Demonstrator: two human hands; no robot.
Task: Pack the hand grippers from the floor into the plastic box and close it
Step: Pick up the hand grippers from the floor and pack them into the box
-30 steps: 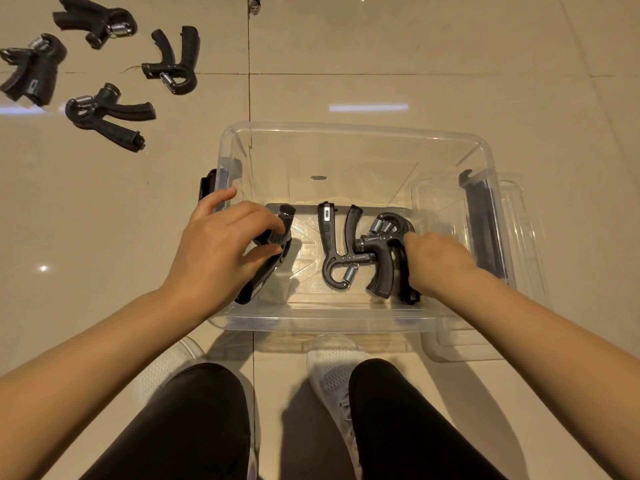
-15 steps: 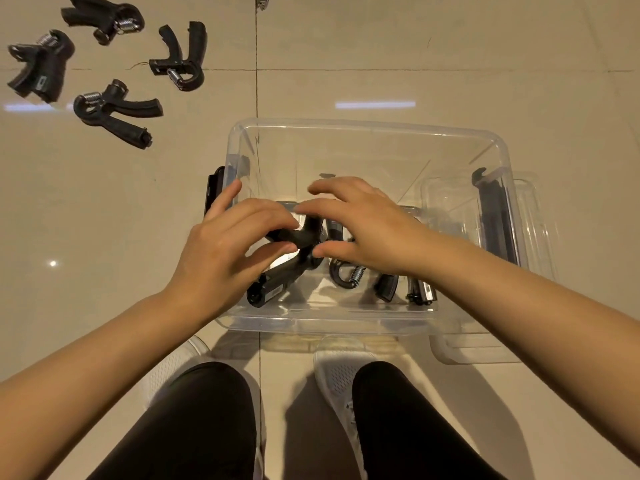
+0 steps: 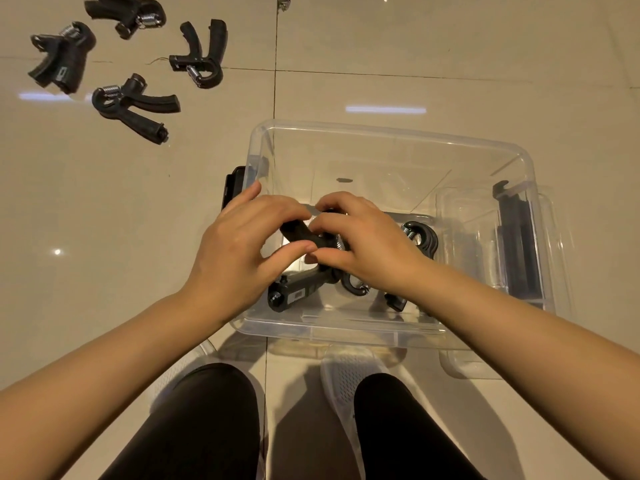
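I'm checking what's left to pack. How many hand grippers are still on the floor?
4, all at upper left: one at the top edge, one far left, one nearest the box, one below them. None looks hidden.

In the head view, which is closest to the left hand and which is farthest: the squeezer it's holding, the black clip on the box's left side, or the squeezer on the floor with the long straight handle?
1. Hand gripper in the left hand, inside the box.
2. Black clip, just beyond the fingertips, on the box's left wall.
3. Floor gripper, far off to the upper left.
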